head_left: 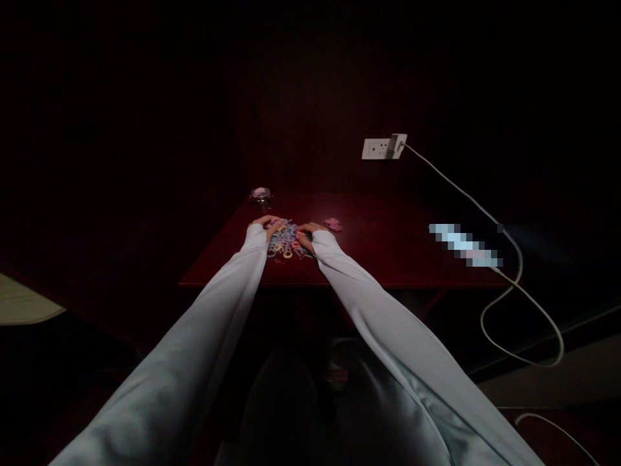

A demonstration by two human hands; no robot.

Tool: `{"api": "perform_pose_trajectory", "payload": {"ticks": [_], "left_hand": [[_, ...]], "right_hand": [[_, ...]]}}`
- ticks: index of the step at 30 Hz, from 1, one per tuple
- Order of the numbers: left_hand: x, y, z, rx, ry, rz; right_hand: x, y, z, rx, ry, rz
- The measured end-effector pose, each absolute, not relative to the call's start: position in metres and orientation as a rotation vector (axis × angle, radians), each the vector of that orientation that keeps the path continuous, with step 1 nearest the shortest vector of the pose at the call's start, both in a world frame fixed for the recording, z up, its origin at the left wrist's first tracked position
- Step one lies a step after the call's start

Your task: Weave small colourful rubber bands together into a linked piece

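left fingers [273, 219], right fingers [305, 228] | at opposite sides of colourful bands [287, 243] | spread or pinching: unclear

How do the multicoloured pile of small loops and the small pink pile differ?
The multicoloured loop pile mixes purple, blue and yellow; the small pink pile looks all pink. The loop pile lies left of the pink pile and spreads wider. Both lie on the dark red table.
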State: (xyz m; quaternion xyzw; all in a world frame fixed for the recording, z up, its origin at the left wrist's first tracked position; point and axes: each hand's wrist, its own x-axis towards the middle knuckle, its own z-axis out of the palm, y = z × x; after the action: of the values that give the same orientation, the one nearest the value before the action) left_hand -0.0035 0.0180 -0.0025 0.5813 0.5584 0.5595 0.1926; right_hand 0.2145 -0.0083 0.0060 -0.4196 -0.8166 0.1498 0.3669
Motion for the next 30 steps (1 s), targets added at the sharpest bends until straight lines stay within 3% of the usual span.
{"api": "perform_pose_trajectory", "payload": {"ticks": [19, 30], "left_hand": [[-0.003, 0.007, 0.006, 1.873, 1.652, 1.388], [-0.008, 0.015, 0.001, 1.969, 1.659, 1.339]], "right_hand": [[0.201, -0.036, 0.024, -1.161, -2.314, 0.033], [0.203, -0.037, 0.024, -1.153, -2.301, 0.011]]}}
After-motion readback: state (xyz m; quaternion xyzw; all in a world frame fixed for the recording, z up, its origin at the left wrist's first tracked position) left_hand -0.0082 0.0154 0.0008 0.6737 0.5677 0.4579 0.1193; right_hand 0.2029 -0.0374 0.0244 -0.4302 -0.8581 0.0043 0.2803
